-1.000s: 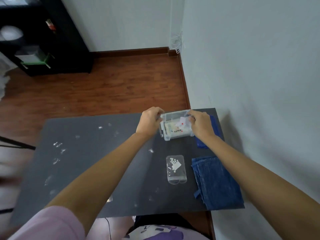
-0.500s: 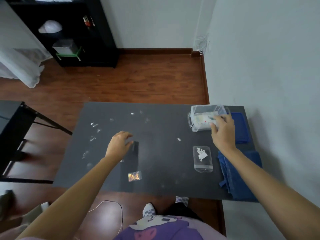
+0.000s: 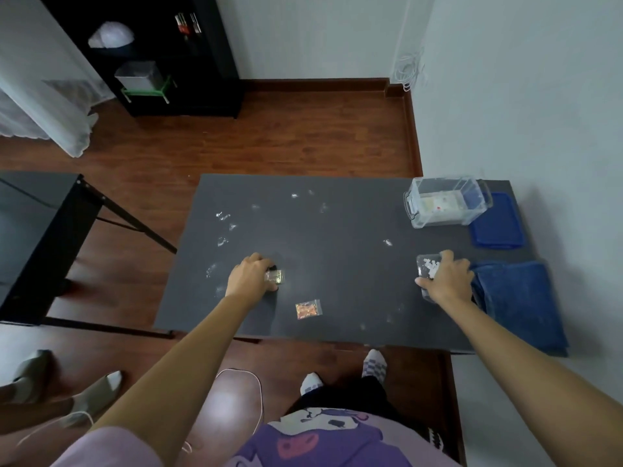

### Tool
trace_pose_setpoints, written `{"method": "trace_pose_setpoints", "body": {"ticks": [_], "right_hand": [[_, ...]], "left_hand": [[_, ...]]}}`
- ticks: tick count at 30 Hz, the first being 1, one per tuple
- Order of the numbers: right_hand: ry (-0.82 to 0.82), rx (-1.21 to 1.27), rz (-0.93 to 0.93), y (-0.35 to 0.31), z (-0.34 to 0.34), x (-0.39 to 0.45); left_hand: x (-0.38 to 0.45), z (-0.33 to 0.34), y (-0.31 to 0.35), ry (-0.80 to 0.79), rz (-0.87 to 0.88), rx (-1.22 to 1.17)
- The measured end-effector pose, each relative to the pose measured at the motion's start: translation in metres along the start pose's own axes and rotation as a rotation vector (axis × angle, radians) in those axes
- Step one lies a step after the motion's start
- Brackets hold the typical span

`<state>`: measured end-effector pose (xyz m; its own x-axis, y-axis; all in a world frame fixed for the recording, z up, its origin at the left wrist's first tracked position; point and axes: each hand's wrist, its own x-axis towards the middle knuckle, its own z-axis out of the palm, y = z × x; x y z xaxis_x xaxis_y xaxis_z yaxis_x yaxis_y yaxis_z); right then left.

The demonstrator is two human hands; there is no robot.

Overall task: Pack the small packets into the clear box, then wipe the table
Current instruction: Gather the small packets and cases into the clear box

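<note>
Half a second ago the left hand (image 3: 250, 275) lay open on bare table and the right hand (image 3: 446, 281) was at the clear box (image 3: 445, 202); now each has been brought down on a packet. A small glittery packet (image 3: 277, 276) is pinched at the left fingertips, and a larger clear packet of white beads (image 3: 427, 269) is covered and gripped by the right hand (whether either has been lifted off the surface cannot be told). A pair of pickups is thus judged to be under way, with one orange packet (image 3: 308, 308) lying untouched between the arms, near the front edge.

The clear box stands lidless at the far right corner of the dark table (image 3: 337, 230), with a few packets already inside; its blue lid (image 3: 495, 222) lies just beside it, toward the wall. A folded blue cloth (image 3: 519, 298) rests just right of the right hand, overhanging the front edge. The path from both hands to the box is unobstructed. White smudges are scattered over the left and middle of the top, so wiping is not yet done.
</note>
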<state>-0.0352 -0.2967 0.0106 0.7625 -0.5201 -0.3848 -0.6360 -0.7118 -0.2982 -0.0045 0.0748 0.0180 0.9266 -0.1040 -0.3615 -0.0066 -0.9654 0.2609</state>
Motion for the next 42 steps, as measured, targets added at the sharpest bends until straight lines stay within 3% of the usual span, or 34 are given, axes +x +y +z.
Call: {"method": "trace_pose_setpoints", "body": {"ticks": [10,17,21,25,29,36,42], "right_hand": [[0.065,0.109,-0.025,-0.007,0.000,0.002],[0.104,0.150,-0.126,-0.011,-0.012,0.001],[0.147,0.278,-0.177,-0.012,-0.026,0.001],[0.135,0.367,-0.210,-0.013,-0.037,-0.004],[0.075,0.424,-0.221,-0.019,-0.036,-0.011],[0.012,0.469,-0.291,-0.027,-0.024,-0.020],[-0.027,0.475,-0.302,-0.025,-0.033,-0.008]], "left_hand": [[0.010,-0.008,0.004,-0.104,-0.091,-0.130],[0.013,-0.006,0.003,-0.201,-0.023,-0.048],[0.005,-0.004,-0.001,-0.173,-0.036,-0.217],[-0.011,0.002,0.015,-0.263,0.057,-0.295],[-0.020,0.020,0.042,-0.312,0.102,-0.203],[-0.022,0.039,0.062,-0.197,0.000,-0.032],[-0.014,0.041,0.065,-0.282,0.028,0.035]]}}
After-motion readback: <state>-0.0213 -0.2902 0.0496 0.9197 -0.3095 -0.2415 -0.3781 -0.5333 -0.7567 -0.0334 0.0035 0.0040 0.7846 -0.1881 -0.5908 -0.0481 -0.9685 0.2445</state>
